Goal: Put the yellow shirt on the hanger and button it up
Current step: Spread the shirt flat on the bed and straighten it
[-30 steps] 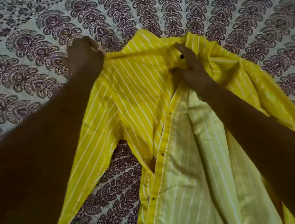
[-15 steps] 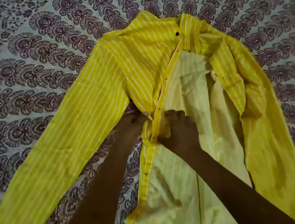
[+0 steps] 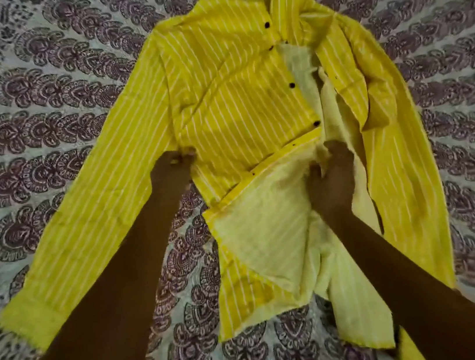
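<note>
still laying out the yellow white-striped cotton shirt (image 3: 226, 89): left hand (image 3: 172, 170) pinches its side, right hand (image 3: 332, 178) grips the open front; no hanger visible, fetch one next

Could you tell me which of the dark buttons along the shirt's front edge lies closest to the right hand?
The lowest button, just above the right hand; the others sit farther up the yellow shirt.

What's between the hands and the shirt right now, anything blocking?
Nothing visible. The left hand pinches the yellow shirt at the underarm seam, and the right hand presses on the folded-open front panel. No hanger is in view.
</note>
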A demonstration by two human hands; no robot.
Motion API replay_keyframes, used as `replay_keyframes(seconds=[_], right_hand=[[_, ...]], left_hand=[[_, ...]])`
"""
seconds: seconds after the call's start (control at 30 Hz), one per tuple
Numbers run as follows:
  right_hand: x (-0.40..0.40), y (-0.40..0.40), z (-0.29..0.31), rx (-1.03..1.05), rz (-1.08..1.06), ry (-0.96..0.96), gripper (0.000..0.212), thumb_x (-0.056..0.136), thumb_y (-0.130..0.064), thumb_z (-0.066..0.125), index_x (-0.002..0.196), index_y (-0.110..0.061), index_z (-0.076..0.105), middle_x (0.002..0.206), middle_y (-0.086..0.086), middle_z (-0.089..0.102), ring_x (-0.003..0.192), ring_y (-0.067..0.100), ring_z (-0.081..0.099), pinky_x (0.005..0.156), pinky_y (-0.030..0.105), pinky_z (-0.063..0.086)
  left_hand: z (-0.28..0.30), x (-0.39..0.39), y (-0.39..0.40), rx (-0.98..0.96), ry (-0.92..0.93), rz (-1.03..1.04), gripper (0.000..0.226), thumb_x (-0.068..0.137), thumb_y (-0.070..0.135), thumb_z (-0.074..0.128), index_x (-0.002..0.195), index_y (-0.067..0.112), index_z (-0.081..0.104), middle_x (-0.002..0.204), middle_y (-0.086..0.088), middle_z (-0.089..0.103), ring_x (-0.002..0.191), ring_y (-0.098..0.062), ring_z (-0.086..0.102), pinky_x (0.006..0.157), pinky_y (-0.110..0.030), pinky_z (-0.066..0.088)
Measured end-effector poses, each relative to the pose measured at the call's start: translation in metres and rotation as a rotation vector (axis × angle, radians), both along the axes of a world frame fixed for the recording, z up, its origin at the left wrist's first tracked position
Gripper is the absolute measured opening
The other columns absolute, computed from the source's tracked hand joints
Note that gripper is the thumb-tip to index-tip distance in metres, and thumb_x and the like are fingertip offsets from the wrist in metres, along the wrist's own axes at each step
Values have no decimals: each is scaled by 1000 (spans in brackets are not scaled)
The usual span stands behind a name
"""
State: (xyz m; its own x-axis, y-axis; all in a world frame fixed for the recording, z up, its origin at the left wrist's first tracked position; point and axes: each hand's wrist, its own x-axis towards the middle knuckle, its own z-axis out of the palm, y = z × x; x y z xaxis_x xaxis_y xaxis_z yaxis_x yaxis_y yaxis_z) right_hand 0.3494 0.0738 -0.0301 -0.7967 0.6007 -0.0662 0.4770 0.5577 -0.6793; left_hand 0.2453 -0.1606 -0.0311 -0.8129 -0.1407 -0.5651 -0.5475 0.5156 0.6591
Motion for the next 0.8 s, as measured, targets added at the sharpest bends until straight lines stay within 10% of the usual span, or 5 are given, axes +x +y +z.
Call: replay_keyframes(seconds=[0.13, 0.27, 0.53, 0.7, 0.8], right_hand=[[44, -50, 7, 176, 548, 66, 41, 81, -39, 48, 110, -11, 57, 105, 12, 61, 93, 32, 58, 79, 37, 40], [98, -87, -8, 440, 892, -379, 69, 55, -68, 58, 102, -18, 54, 102, 7, 60, 83, 30, 60, 67, 40, 49], [107, -79, 2, -159, 241, -190, 10, 82, -11, 57, 86, -4, 62, 88, 21, 64, 83, 30, 60, 82, 37, 39], [117, -44, 11, -547, -496, 0, 22, 81, -10, 50, 72, -28, 41, 70, -3, 49, 66, 16, 50, 69, 34, 40], [146, -36, 12, -569, -556, -45, 9, 79, -18, 48, 79, -26, 44, 72, -6, 51, 71, 22, 55, 62, 33, 45]], left_hand=[[-8, 62, -5, 44, -192, -166, 27, 85, 23, 65, 62, 19, 52, 43, 4, 57, 43, -6, 55, 56, -23, 44], [-9, 139, -15, 101, -256, -250, 34, 78, 28, 73, 53, 15, 54, 40, 4, 54, 48, -11, 55, 54, -21, 42], [2, 209, -10, -135, -84, -531, 81, 61, 33, 82, 126, 9, 40, 98, -11, 61, 92, -31, 60, 70, -33, 45], [9, 224, -24, -198, 106, -470, 42, 75, 2, 62, 113, 5, 44, 62, 2, 48, 56, -26, 54, 54, -33, 42], [15, 232, -54, -203, 64, -221, 40, 81, 2, 64, 115, 0, 43, 77, -4, 57, 70, -25, 59, 60, -33, 45]])
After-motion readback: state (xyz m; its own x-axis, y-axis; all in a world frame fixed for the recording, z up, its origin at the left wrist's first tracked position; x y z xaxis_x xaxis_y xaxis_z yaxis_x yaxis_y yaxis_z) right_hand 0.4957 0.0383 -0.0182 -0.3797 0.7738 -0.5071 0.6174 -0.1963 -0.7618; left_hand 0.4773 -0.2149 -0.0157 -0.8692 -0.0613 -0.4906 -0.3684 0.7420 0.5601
